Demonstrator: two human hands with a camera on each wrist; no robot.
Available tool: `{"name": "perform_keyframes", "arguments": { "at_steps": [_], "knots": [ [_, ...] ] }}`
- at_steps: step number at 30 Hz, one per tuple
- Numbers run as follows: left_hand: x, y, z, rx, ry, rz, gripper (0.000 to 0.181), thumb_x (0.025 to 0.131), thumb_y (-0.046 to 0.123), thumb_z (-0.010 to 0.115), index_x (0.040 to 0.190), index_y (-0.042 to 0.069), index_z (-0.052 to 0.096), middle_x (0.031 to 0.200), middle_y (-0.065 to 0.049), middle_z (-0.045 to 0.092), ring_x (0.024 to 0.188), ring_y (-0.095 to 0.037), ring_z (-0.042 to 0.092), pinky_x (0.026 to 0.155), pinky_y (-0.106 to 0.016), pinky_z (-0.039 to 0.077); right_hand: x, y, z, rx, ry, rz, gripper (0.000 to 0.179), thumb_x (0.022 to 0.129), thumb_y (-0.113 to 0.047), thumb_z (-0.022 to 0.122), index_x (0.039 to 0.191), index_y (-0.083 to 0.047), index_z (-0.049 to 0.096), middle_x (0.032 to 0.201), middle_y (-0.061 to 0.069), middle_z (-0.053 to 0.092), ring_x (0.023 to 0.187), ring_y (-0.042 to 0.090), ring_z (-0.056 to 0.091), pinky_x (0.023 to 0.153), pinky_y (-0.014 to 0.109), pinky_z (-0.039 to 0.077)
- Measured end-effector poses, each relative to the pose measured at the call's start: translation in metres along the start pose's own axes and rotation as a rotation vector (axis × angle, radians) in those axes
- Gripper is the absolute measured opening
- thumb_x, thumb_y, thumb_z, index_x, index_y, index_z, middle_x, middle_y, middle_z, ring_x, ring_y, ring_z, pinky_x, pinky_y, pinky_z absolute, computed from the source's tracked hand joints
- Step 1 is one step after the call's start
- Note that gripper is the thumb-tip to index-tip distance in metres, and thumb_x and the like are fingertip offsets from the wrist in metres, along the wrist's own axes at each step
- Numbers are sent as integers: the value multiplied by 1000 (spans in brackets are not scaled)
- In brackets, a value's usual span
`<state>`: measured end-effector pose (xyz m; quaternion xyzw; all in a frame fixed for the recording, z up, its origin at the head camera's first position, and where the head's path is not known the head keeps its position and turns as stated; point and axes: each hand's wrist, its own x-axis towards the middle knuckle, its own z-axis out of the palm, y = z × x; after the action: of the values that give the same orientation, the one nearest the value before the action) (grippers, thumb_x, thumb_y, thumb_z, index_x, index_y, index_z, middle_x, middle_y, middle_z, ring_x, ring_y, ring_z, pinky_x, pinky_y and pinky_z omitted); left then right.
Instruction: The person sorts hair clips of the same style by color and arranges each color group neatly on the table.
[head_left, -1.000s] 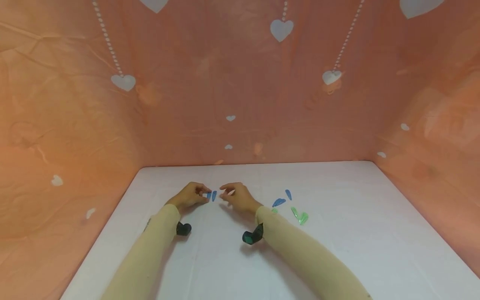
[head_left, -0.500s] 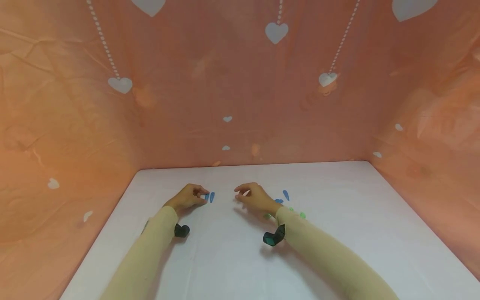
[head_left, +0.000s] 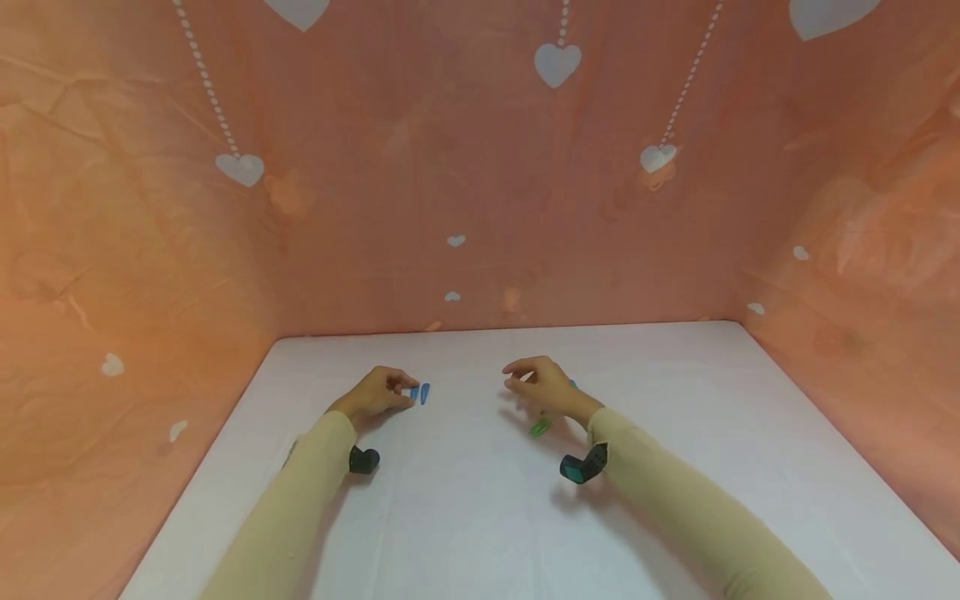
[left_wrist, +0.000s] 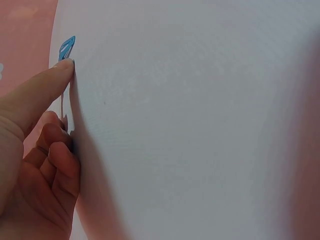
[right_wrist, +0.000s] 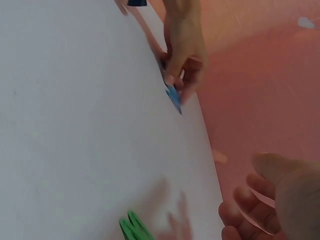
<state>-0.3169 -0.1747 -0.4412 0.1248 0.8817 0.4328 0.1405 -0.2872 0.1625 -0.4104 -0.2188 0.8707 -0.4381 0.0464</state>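
Note:
My left hand (head_left: 375,392) is at the left of the white table, its thumb and forefinger pinching a blue snap hair clip (head_left: 414,392). A second blue hair clip (head_left: 425,394) lies right beside it. The left wrist view shows one blue clip end (left_wrist: 66,48) beyond the thumb tip. Over the table to the right hovers my right hand (head_left: 551,387), fingers loosely bent with nothing between them. Green hair clips (head_left: 540,427) lie just below that hand, and a bit of blue (head_left: 573,383) peeks out behind it. The right wrist view has the green clips (right_wrist: 134,228) at its bottom edge.
The white table (head_left: 450,517) runs up to an orange cloth wall (head_left: 495,167) with pale hearts. Similar cloth hangs on both sides. A dark wrist camera (head_left: 583,463) sits on the right sleeve, another (head_left: 364,460) on the left.
My right hand has moved away from the blue clips to the right, now over the green clips and hiding most of the clips there. The left hand stays at its place.

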Motion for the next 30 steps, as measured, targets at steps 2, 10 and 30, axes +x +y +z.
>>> {"name": "perform_keyframes", "arguments": {
  "at_steps": [2,10,30],
  "knots": [
    [0,0,0,-5,5,-18,35,90,6,73,124,-1,68,84,0,47,93,-18,45,81,-32,37,0,6,-5,3,7,-15,35,98,-16,63,125,6,66,110,21,69,81,35,68,62,26,50],
    [-2,2,0,-13,15,-39,36,90,7,74,125,0,68,85,-1,47,97,-19,45,84,-33,37,-1,27,-22,11,60,30,35,99,-13,63,126,8,64,112,24,67,82,31,69,64,29,56],
    [-6,4,3,-39,23,-32,35,89,5,74,123,-2,69,86,-1,48,95,-19,46,83,-32,37,-22,69,-59,-45,78,231,37,101,-17,59,132,3,62,124,23,64,104,28,66,82,30,54]
  ]
}}
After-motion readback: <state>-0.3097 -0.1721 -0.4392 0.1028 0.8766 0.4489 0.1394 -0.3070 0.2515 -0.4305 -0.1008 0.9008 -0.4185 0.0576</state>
